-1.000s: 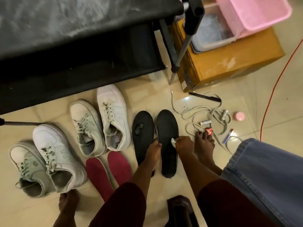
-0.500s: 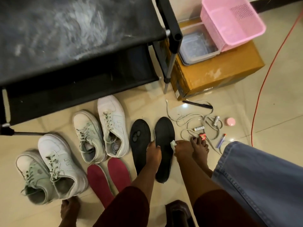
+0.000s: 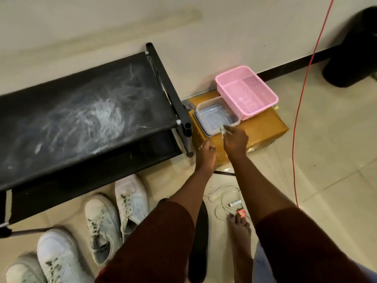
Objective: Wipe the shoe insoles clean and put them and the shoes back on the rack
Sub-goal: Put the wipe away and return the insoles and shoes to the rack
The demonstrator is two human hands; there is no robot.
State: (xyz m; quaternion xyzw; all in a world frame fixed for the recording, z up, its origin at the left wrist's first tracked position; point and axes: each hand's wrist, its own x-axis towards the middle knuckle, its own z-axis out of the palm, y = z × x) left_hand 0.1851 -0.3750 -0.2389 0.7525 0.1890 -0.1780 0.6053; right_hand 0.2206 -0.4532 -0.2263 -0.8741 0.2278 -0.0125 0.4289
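Note:
My right hand (image 3: 235,139) reaches over the front edge of a clear plastic container (image 3: 216,117) on a cardboard box (image 3: 263,127), pinching a small pale wipe (image 3: 222,130). My left hand (image 3: 206,154) hovers just left of it, fingers loosely curled, holding nothing. A black insole (image 3: 201,242) lies on the floor between my arms, mostly hidden by my left sleeve. Several white and pale green sneakers (image 3: 102,223) stand on the floor at lower left. The black shoe rack (image 3: 81,119) fills the left, its top shelf dusty.
A pink mesh basket (image 3: 246,92) sits on the box behind the container. White cords and small items (image 3: 234,203) lie near my bare foot (image 3: 239,233). An orange cable (image 3: 299,111) runs along the right. A black bin (image 3: 355,50) stands at far right.
Both hands left the black insoles on the floor and rose to the clear container on the box; the right still carries the wipe. The view tilted upward.

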